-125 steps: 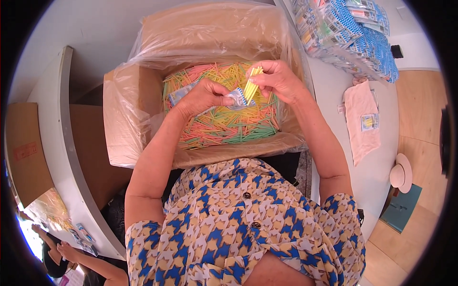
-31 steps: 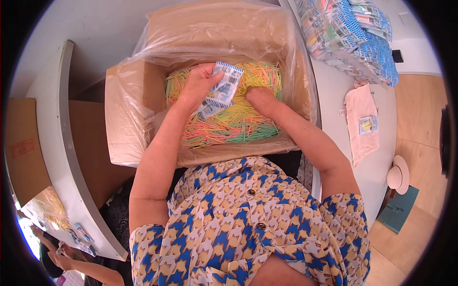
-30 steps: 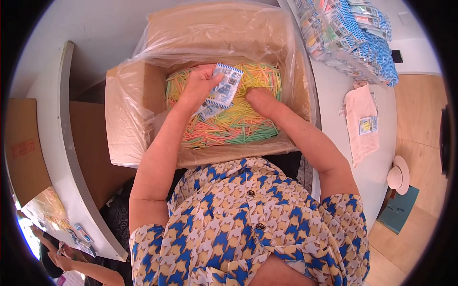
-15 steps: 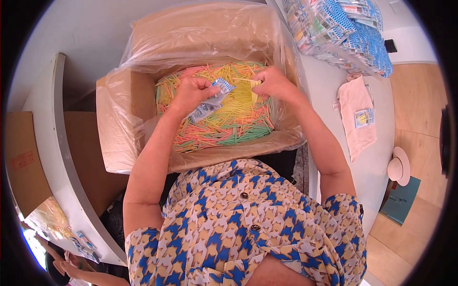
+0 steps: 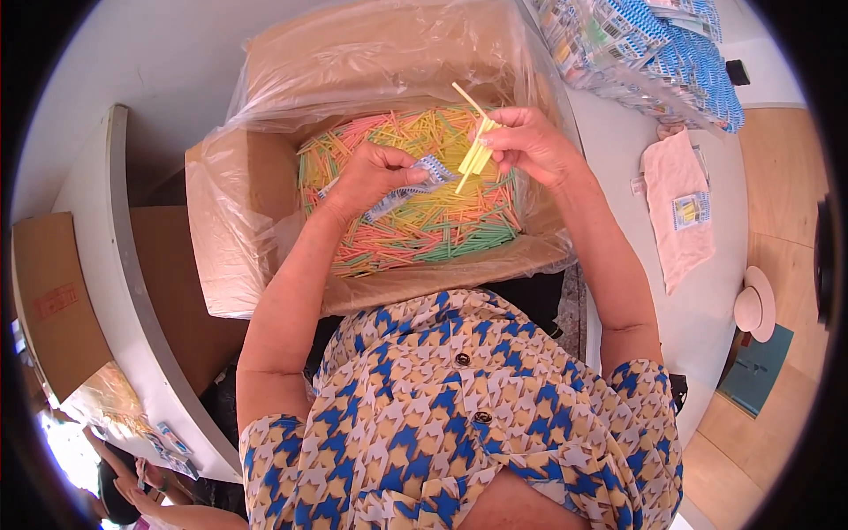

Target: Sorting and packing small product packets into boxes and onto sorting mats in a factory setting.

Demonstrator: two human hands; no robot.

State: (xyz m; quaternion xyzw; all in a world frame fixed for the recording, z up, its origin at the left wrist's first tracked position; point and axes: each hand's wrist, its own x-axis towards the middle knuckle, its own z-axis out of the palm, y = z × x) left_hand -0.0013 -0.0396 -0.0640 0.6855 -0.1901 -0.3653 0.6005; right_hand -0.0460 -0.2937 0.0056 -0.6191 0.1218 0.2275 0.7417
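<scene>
Pink, yellow, orange and green thin sticks [image 5: 389, 243] fill a cardboard box [image 5: 231, 177] lined with clear plastic. Over them my left hand [image 5: 375, 181] pinches a small clear packet [image 5: 430, 172] with a blue-and-white checked edge; its lower part hangs below the fingers. Just right of it, my right hand [image 5: 534, 146] is closed on a small bunch of yellow sticks [image 5: 477, 155]. One stick in the bunch juts out well past the others at the top. The bunch is beside the packet, apart from it.
A large pile of blue-edged packets [image 5: 654, 53] lies at the upper right of the white table [image 5: 618, 168]. Nearer is a pink cloth [image 5: 676, 177] with a filled packet [image 5: 691, 212] on it. Another person's hands [image 5: 146, 486] work at the lower left.
My right hand has lifted the yellow sticks up from the heap, so the bunch now shows clearly. The left hand, still pinching the packet, has shifted slightly right.
</scene>
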